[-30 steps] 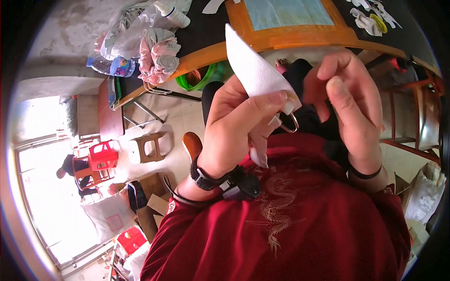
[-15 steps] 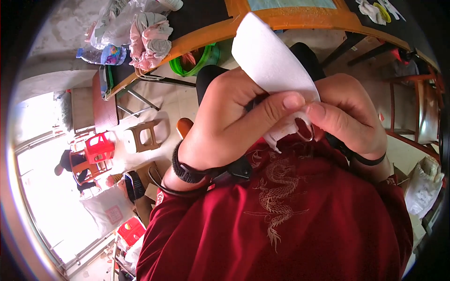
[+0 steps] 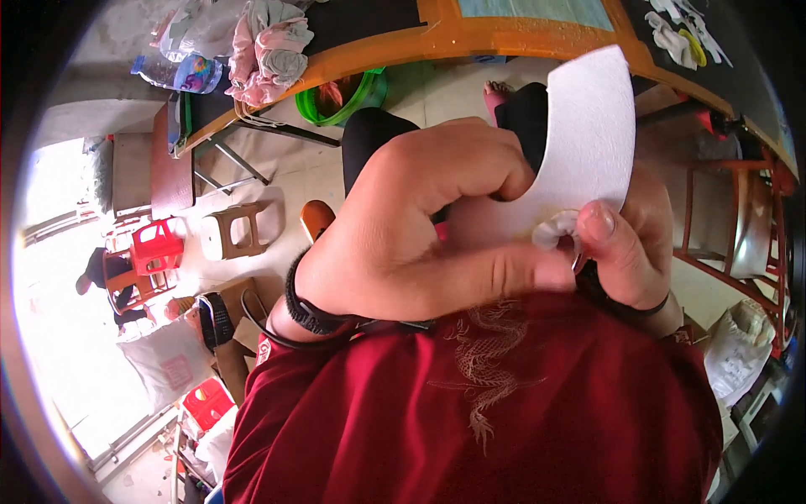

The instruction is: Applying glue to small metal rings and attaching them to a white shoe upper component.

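A stiff white curved strip [image 3: 592, 126], like fabric or thick paper, stands up between my hands above my lap. My right hand [image 3: 634, 248] grips its lower part, thumb in front and fingers behind. A small white gathered bit [image 3: 552, 229] and part of a thin metal ring [image 3: 577, 254] show by that thumb. My left hand [image 3: 411, 223] is closed at the strip's left side, its curled fingers against the edge and its thumb stretched across to the ring. The left thumb is slightly blurred and hides the strip's lower end.
Ahead curves a wooden-edged table [image 3: 353, 63] with pink cloths [image 3: 269, 55], a plastic bottle [image 3: 180, 74] and white gloves [image 3: 672, 38]. Below it sits a green basin [image 3: 369, 91]. Stools [image 3: 231, 231] stand left; a wooden chair [image 3: 747, 210] and white sack [image 3: 739, 349] are right.
The white strip has swung right and now stands more upright. My left hand has turned, its thumb now lower and level. My right thumb has shifted right along the strip.
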A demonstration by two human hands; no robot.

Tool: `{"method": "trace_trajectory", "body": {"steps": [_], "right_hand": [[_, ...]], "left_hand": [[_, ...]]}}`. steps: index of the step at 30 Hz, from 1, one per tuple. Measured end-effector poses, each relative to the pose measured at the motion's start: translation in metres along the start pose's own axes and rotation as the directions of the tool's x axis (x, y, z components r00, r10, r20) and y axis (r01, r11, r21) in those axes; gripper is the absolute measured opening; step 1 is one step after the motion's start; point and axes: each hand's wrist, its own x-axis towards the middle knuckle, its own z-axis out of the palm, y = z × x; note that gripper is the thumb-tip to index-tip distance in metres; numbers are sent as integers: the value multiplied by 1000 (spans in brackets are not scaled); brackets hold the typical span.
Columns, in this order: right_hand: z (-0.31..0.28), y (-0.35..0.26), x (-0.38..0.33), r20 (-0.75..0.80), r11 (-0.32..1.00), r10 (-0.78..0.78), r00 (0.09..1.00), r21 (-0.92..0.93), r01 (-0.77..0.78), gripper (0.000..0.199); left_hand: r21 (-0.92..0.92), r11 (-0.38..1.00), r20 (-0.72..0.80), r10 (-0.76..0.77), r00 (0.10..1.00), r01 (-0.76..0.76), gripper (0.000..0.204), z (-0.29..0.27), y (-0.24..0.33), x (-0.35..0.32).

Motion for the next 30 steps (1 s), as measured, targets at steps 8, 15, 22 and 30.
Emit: {"method": "trace_trajectory", "body": {"steps": [8,15,22,30], "right_hand": [[-2,-4,-3,77,997,-18,997,-72,23,24],[7,-3,-9,-82,998,50,995,-33,-53,33],[10,-1,-11,-53,1000,19,998,-6,-19,42],[12,24,-9,-243,870,-449,860,-339,358,31]], "left_hand": [[97,993,18,66,998,-67,38,1,5,-4],[-176,984,37,33,999,-25,35,4,8,-7],[-313,947,124,-28,992,66,37,-5,6,-13],[669,703,-303,554,775,-242,52,-16,0,-18]]}}
